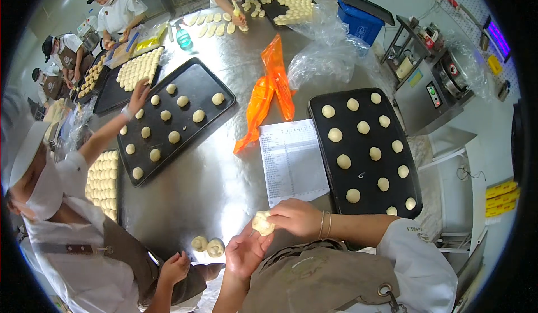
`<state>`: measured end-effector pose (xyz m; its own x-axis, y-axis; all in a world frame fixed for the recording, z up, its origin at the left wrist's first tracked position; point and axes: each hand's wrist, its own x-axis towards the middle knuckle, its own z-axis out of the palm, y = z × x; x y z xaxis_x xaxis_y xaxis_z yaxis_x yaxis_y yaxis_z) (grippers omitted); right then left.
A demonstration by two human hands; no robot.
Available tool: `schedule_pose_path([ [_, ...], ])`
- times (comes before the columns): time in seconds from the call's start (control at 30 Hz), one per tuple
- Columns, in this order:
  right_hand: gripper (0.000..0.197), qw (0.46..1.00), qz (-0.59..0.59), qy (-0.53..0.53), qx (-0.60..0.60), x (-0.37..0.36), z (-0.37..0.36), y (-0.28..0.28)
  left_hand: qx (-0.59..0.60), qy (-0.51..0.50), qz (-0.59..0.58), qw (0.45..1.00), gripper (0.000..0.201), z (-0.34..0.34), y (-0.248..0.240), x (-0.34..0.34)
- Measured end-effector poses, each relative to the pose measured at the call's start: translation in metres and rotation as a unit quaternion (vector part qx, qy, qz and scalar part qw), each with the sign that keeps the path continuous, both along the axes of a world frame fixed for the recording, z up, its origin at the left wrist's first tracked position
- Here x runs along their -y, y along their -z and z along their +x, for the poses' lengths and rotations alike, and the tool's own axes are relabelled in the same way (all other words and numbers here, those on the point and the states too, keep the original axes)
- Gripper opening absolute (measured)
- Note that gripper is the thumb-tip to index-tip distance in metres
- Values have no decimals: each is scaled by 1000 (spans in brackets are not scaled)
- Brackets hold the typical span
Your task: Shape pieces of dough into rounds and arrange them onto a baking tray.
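Head view: right hand (296,217) pinches a pale dough piece (262,223) from above, fingers curled and clamped on its top. Left hand (245,251) sits just below it, palm up, fingers loosely spread and cupped under the dough, touching its lower edge. Dough piece is held above the near edge of the steel table (224,184), just in front of the person's brown apron (319,276). Thin bracelets (325,225) on the right wrist.

Two filled dough balls (207,246) lie on the table just left of the left hand, touching each other. Printed paper sheet (292,160) lies flat beyond the hands. Right of it, a black baking tray (336,195) with spaced round dough balls in rows. Orange piping bags (269,91) lie crumpled past the sheet, mid-table.

Left side: a co-worker in white with brown apron leans in; one of their hands (138,94) reaches over a second black tray (196,83) with dough balls, the other hand (175,268) rests near the table edge, close to the two balls. Further trays of closely packed dough pieces (137,69) sit beyond. More people work at the far end. Blue bin (358,24) and clear plastic film (328,55) far right; a metal machine (431,88) stands off the table to the right.
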<state>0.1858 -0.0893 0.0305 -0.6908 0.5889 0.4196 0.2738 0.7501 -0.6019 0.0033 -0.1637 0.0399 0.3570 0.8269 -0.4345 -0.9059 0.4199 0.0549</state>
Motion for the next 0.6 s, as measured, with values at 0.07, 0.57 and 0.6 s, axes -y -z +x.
schedule_pose_path([
  [0.07, 11, 1000, 12, 6, -23, -3, 6, -4, -176, 99, 50, 978, 60, 4, -10, -1],
  [0.57, 46, 774, -624, -101, 33, -7, -4, -8, -804, -149, 394, 421, 33, 8, 17, 22],
  [0.6, 43, 749, -654, -106, 9, -6, -4, -6, -792, -158, 410, 424, 31, 6, 17, 24],
])
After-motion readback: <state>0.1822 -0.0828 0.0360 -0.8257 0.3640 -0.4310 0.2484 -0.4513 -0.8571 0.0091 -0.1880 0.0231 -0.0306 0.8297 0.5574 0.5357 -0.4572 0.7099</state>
